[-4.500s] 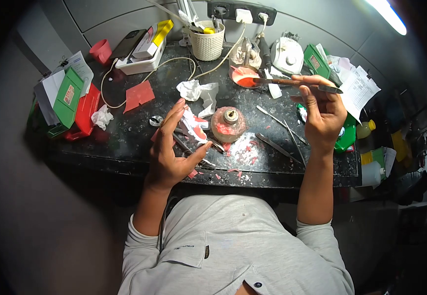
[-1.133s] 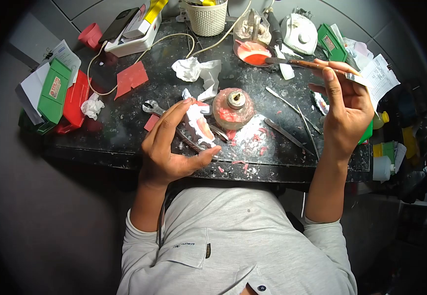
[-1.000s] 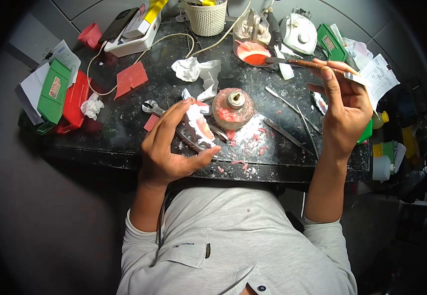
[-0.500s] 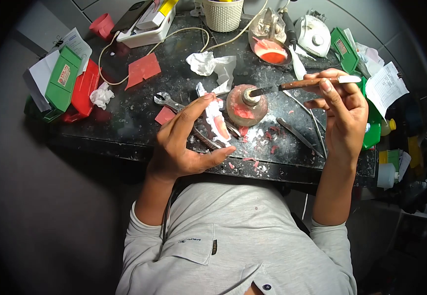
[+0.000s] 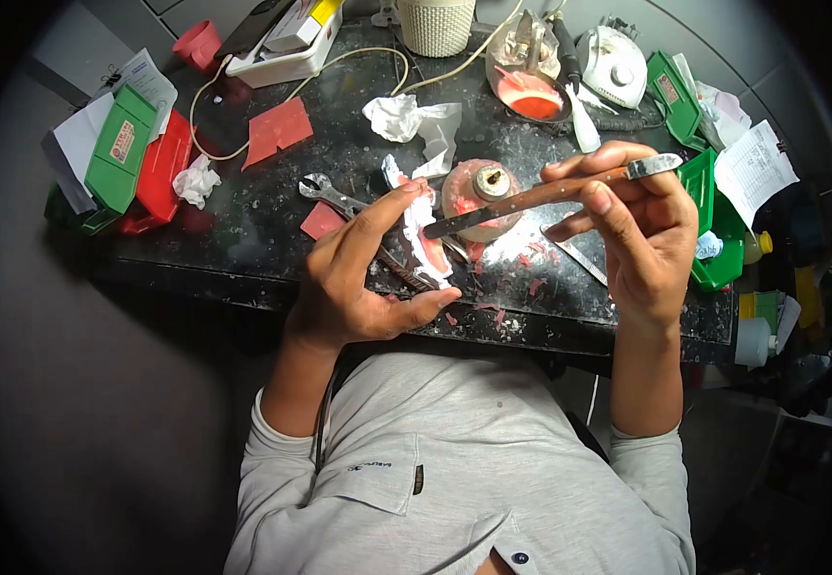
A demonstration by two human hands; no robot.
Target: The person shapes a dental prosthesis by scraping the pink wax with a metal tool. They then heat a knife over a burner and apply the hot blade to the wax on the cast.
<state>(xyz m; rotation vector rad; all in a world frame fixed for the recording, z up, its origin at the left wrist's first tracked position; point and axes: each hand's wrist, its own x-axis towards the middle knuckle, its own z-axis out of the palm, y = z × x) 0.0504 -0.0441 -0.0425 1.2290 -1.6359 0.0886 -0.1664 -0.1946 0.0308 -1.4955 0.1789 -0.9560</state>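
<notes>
My left hand [image 5: 339,278] is closed on a dental cast [image 5: 423,251], its thumb and fingers pinching the two ends. The cast has a whitish ridge and a pink wax area along its curve. In my right hand [image 5: 648,235] is a wax knife [image 5: 555,193] with a wooden handle, held between thumb and fingers. Its dark blade tip reaches the pink part of the cast; whether it touches is hard to tell. Behind the blade stands a round glass spirit lamp [image 5: 461,195] with a pale collar around its wick. No flame is plainly visible.
Pink wax scraps [image 5: 534,287] and white powder lie near the lamp. An adjustable wrench [image 5: 339,198], a pink wax sheet [image 5: 278,130], crumpled tissue [image 5: 392,117] and a pan of red wax [image 5: 534,103] are on the black bench [image 5: 215,264]. Green boxes [image 5: 121,153] stand at the sides.
My right hand has brought the wax knife down and left, from the lamp's wick to the cast. My left hand still holds the cast in nearly the same place.
</notes>
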